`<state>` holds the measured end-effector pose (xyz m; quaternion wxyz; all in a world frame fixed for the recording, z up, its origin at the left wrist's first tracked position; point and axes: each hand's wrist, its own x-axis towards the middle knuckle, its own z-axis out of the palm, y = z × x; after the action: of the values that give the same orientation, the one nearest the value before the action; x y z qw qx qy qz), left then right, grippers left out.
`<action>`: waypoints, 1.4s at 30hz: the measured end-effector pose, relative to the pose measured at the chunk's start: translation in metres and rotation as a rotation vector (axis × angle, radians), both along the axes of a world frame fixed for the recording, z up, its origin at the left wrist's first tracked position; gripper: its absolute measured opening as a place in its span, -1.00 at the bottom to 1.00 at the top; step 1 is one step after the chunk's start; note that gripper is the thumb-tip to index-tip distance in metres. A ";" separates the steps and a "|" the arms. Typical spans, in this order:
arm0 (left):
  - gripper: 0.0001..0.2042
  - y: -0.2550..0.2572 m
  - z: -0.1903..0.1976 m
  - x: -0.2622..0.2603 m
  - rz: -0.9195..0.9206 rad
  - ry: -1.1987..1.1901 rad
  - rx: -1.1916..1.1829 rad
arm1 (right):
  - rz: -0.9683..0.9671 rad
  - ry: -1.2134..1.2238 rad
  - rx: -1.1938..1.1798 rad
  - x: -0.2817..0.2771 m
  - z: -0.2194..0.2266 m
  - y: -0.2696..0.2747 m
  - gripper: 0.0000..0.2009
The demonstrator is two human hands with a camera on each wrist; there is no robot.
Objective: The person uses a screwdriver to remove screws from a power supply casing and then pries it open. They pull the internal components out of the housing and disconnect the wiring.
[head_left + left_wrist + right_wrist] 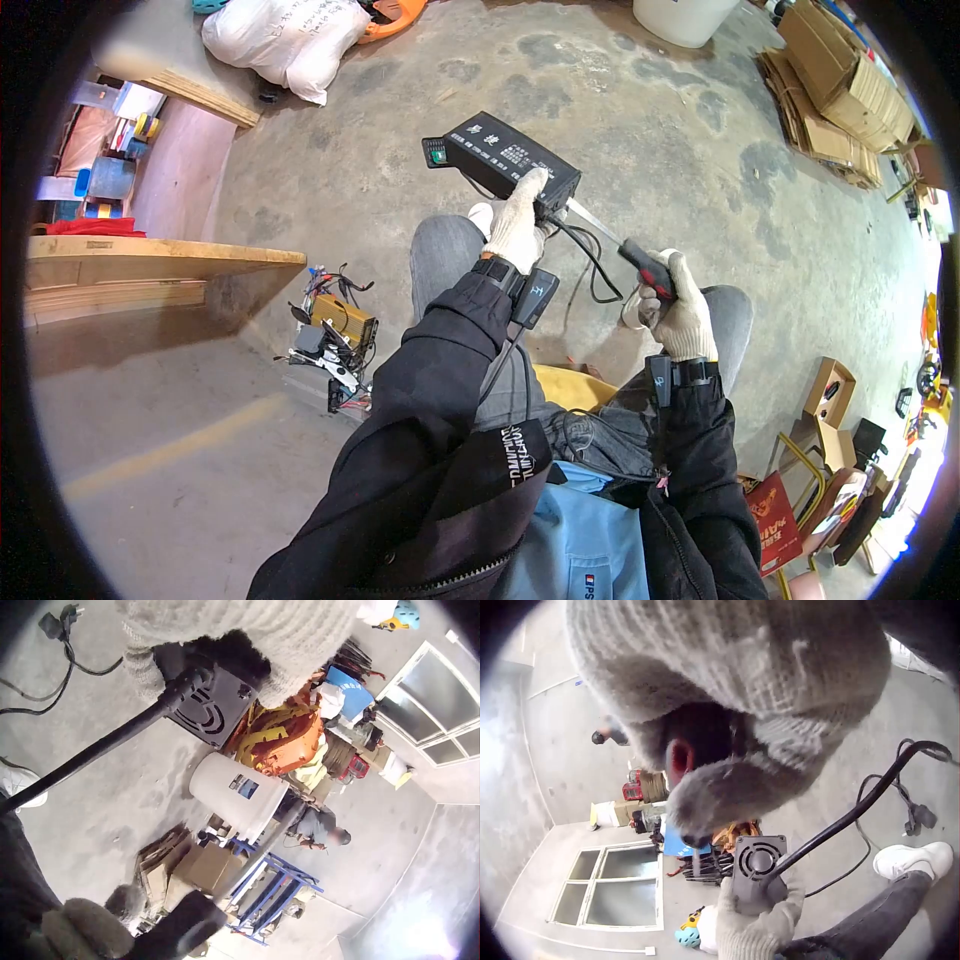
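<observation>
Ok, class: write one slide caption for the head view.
Gloved left grip on a black box, gloved right grip on a red-and-black-handled tool.

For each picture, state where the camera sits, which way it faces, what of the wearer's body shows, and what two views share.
Head: on the head, facing forward and down at the black box and tool; left hand, right hand, sleeves and legs show.
Left wrist: on that wrist, facing the vented end and white bucket; both hands show.
Right wrist: on that wrist, facing the vented end and window; both hands, a leg and shoe show.
Both wrist views share the cable.
</observation>
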<state>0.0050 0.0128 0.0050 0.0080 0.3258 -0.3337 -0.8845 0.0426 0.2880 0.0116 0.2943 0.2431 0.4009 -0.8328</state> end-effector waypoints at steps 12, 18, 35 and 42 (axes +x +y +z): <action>-0.72 -0.002 -0.004 0.004 -0.091 0.042 -0.056 | 0.254 0.251 0.253 -0.013 0.018 -0.099 -0.73; -0.36 -0.011 -0.019 0.008 -0.143 0.017 -0.148 | 0.237 0.292 0.389 -0.026 0.023 -0.145 -0.78; -0.21 -0.009 -0.044 0.001 -0.174 0.050 -0.124 | 0.342 0.346 0.480 -0.036 0.025 -0.146 -0.81; -0.37 -0.006 -0.036 0.005 -0.099 0.045 -0.228 | 0.350 0.311 0.566 -0.035 0.024 -0.105 -0.81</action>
<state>0.0095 0.0064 -0.0310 0.0088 0.2862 -0.4473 -0.8473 0.0073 0.1833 0.0359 0.2888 0.1130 0.6909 -0.6531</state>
